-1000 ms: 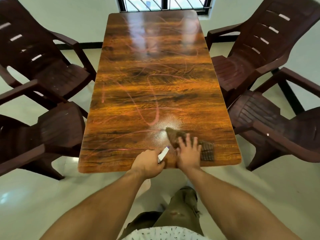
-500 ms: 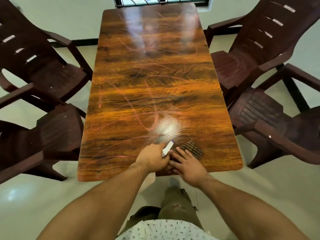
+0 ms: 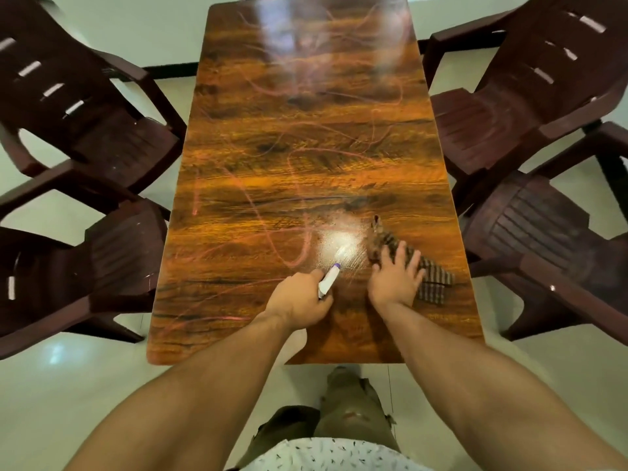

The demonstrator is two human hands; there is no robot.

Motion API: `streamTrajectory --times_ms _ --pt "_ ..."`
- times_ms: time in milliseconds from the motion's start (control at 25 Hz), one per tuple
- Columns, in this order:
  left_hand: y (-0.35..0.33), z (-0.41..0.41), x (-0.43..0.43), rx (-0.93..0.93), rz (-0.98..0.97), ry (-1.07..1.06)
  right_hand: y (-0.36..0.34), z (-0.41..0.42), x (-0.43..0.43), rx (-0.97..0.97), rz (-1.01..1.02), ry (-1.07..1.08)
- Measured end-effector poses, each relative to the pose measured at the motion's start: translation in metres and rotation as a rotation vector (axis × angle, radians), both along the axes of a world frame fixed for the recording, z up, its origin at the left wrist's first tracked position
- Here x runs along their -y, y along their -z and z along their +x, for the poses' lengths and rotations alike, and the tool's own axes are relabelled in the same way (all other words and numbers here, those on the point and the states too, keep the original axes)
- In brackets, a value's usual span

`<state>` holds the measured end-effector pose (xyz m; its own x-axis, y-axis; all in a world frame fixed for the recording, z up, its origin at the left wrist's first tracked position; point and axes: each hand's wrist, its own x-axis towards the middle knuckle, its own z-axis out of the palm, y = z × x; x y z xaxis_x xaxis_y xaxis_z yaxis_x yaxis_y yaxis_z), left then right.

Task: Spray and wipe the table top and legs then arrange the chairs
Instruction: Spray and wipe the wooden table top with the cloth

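A glossy wood-grain table top (image 3: 306, 147) fills the middle, marked with pink scribbles and a wet shiny patch near its front. My left hand (image 3: 300, 299) grips a small white spray bottle (image 3: 329, 279) with a purple band, its nozzle aimed at the wet patch. My right hand (image 3: 396, 278) presses flat, fingers spread, on a brown checked cloth (image 3: 433, 282) lying on the table's front right. The table legs are hidden under the top.
Four dark brown plastic armchairs stand round the table: two on the left (image 3: 88, 124) (image 3: 78, 266) and two on the right (image 3: 530, 96) (image 3: 557, 253), all close to its long edges. Pale tiled floor (image 3: 68, 385) lies in front, where my legs stand.
My right hand has slid the cloth forward and to the right over the table. The view has moved closer to the table; my left hand still holds the bottle.
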<state>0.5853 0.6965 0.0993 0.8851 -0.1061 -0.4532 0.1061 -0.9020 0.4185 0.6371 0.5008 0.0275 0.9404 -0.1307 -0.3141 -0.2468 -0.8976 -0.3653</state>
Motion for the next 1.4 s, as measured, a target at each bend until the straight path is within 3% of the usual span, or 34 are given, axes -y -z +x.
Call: streamTrajectory --times_ms 40,120,160,200,280,320,360,440,480,600,640,680,760,800,840,920,960,1000,1080,1120,1160,1280,1320,1400 --pt "-0.001 0.005 0.003 0.004 -0.001 -0.006 0.001 -0.004 -0.015 0.052 0.054 -0.189" --pt "-0.003 0.014 0.012 0.006 -0.017 -0.005 0.006 -0.006 -0.006 0.013 0.131 -0.789" --pt "-0.003 0.019 0.015 0.01 -0.016 0.0 0.009 0.006 0.007 0.03 0.142 -0.861" --pt "-0.003 0.023 0.018 0.02 -0.011 0.007 0.018 0.021 0.019 0.088 0.139 -0.65" --pt "-0.004 0.033 0.02 0.031 0.001 -0.012 0.007 0.036 0.006 0.024 0.064 -0.024" --pt "-0.004 0.037 0.019 0.036 0.006 -0.033 0.001 0.035 -0.011 0.003 0.022 -0.007" --pt "-0.004 0.04 0.017 0.034 0.006 -0.053 0.004 0.032 -0.03 0.047 0.058 -0.218" --pt "-0.005 0.044 0.014 0.024 0.009 -0.074 0.01 0.044 -0.025 0.049 0.093 -0.847" --pt "-0.005 0.045 0.011 0.019 0.023 -0.081 0.011 0.065 -0.016 0.069 0.109 -0.865" --pt "-0.001 0.052 -0.001 -0.018 0.061 -0.128 0.006 0.105 -0.026 0.058 0.08 -0.018" --pt "0.0 0.054 -0.004 -0.021 0.068 -0.156 0.001 0.103 -0.043 0.033 0.048 -0.009" --pt "0.001 0.056 -0.006 -0.022 0.065 -0.177 0.002 0.099 -0.06 0.05 0.067 -0.192" --pt "0.004 0.06 -0.007 -0.012 0.049 -0.199 0.012 0.106 -0.049 0.068 0.046 -0.852" --pt "0.003 0.063 -0.006 -0.009 0.047 -0.195 0.011 0.127 -0.033 0.094 0.07 -0.947" --pt "0.003 0.068 -0.007 -0.002 0.05 -0.194 0.014 0.15 -0.021 0.119 0.068 -0.815" --pt "0.006 0.075 -0.008 -0.012 0.047 -0.201 0.008 0.16 -0.021 0.08 0.023 -0.194" --pt "0.007 0.076 -0.009 -0.013 0.049 -0.211 0.005 0.151 -0.037 0.074 0.008 -0.052" --pt "0.008 0.077 -0.01 -0.016 0.052 -0.211 0.003 0.14 -0.057 0.076 0.005 -0.137" --pt "0.009 0.078 -0.01 -0.017 0.046 -0.183 0.02 0.122 -0.054 0.104 0.009 -0.716" --pt "0.008 0.077 -0.011 -0.016 0.046 -0.174 0.019 0.133 -0.036 0.13 0.031 -0.903" --pt "0.007 0.075 -0.014 -0.009 0.049 -0.171 0.018 0.148 -0.022 0.143 0.018 -0.833" --pt "0.009 0.066 -0.021 -0.021 0.046 -0.187 0.009 0.14 -0.03 0.075 -0.018 0.018" --pt "0.009 0.061 -0.024 -0.039 0.05 -0.183 0.004 0.116 -0.051 0.061 -0.022 0.038" --pt "0.01 0.053 -0.028 -0.046 0.052 -0.136 0.018 0.062 -0.068 0.16 -0.03 -0.494"
